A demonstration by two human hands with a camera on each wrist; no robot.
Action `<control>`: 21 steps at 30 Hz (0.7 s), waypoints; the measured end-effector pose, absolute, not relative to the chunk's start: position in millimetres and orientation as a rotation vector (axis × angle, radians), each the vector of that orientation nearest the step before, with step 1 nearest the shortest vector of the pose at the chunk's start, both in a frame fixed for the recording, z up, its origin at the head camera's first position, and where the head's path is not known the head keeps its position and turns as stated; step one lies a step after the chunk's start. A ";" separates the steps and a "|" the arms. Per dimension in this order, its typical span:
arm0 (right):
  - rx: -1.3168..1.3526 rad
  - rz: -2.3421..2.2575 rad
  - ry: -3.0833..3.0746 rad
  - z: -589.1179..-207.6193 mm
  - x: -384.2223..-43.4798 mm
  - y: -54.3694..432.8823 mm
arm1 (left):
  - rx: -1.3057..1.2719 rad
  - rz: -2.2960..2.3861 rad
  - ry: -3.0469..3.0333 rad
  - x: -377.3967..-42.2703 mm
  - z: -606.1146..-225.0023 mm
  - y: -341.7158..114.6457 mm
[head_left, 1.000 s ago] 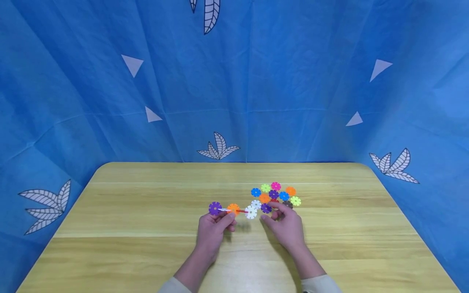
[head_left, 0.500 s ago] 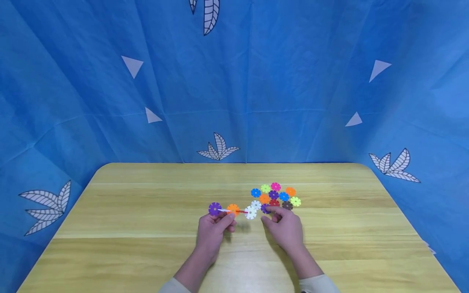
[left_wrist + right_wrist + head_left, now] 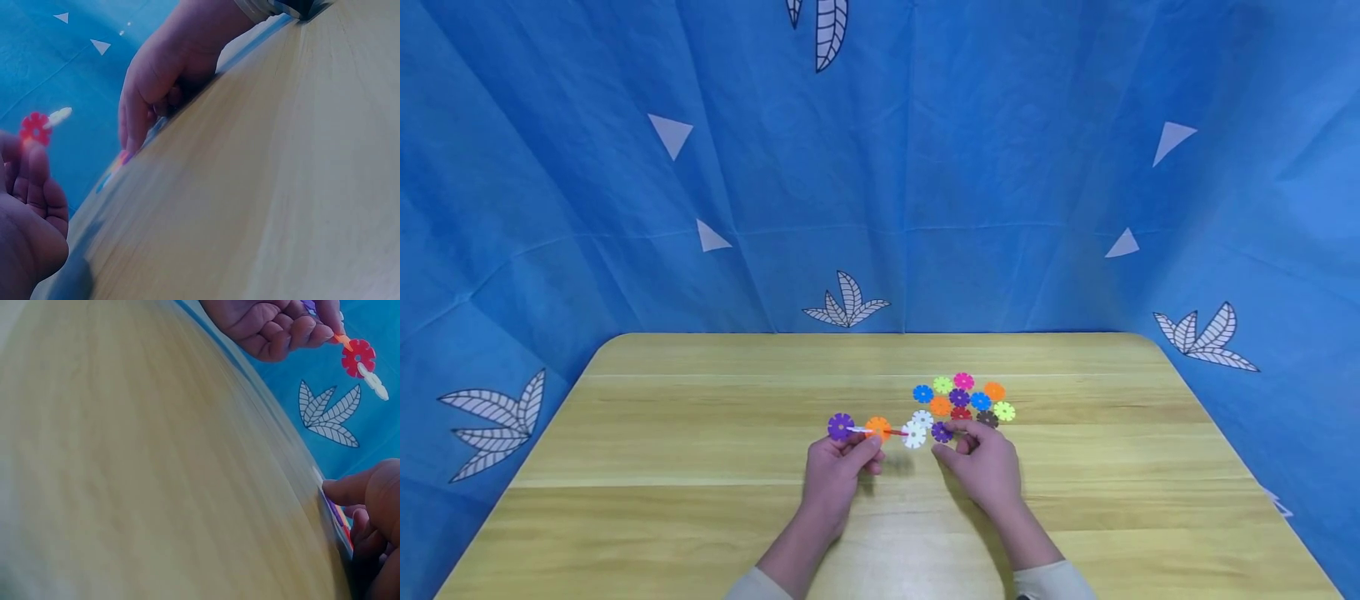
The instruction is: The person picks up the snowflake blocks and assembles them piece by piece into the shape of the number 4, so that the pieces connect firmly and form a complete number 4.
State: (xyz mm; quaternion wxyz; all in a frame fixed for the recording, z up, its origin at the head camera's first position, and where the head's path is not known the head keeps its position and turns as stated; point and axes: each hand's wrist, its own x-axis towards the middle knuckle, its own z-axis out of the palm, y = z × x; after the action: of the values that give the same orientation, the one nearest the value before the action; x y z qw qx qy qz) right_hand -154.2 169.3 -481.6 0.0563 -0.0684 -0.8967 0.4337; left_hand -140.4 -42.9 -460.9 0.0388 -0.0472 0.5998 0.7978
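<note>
Just below the middle of the head view, the left hand [image 3: 837,475] pinched a chain of slotted discs between thumb and fingers at its orange disc [image 3: 877,427], holding it above the worktop [image 3: 700,508]. A purple disc [image 3: 840,427] ended the chain on the left and a white disc [image 3: 913,435] on the right; a white and a red disc [image 3: 897,432], both edge-on, joined them to the orange one.

Right of centre, the right hand [image 3: 990,468] had its thumb and index finger apart, the index fingertip on a loose purple disc [image 3: 938,432] at the near edge of a cluster of discs [image 3: 959,398]. Whether the thumb touched that disc could not be told.

The discs looked like thin, stiff plastic: probably light, hard to break, slightly slippery when flat. The rim seemed the best hold, leaving a slot exposed; the chain probably needed gripping near a joint, lest it twist loose.
</note>
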 end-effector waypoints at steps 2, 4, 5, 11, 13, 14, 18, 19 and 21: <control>-0.220 1.322 -2.716 -481.0 -154.6 169.4 | -0.148 2.451 1.833 -140.5 -460.8 -42.8; -0.232 1.321 -2.720 -480.4 -155.0 169.2 | -0.148 2.453 1.832 -140.6 -460.8 -42.8; -0.236 1.320 -2.720 -479.9 -155.1 169.1 | -0.148 2.453 1.832 -140.5 -460.7 -42.8; -0.280 1.298 -2.741 -479.0 -157.2 168.3 | -0.144 2.462 1.834 -140.9 -461.9 -43.0; -0.295 1.293 -2.748 -479.0 -158.1 168.2 | -0.139 2.467 1.835 -141.5 -462.7 -42.9; -0.300 1.290 -2.750 -478.6 -158.5 167.9 | -0.137 2.469 1.834 -141.7 -463.1 -42.8; -0.315 1.303 -2.765 -476.5 -159.4 167.0 | -0.141 2.469 1.835 -142.0 -464.6 -42.8; -0.322 1.314 -2.770 -475.9 -159.6 166.9 | -0.141 2.467 1.837 -142.0 -465.2 -43.0; -0.333 1.343 -2.780 -475.2 -159.8 166.7 | -0.150 2.461 1.838 -141.4 -465.2 -43.3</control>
State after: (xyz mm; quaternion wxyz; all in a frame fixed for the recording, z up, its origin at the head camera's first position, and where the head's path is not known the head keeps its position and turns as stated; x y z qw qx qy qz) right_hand -159.8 166.7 -475.2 0.0184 -0.1071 -0.8951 0.4324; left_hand -141.4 -43.3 -465.2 0.0330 -0.0486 0.5973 0.7999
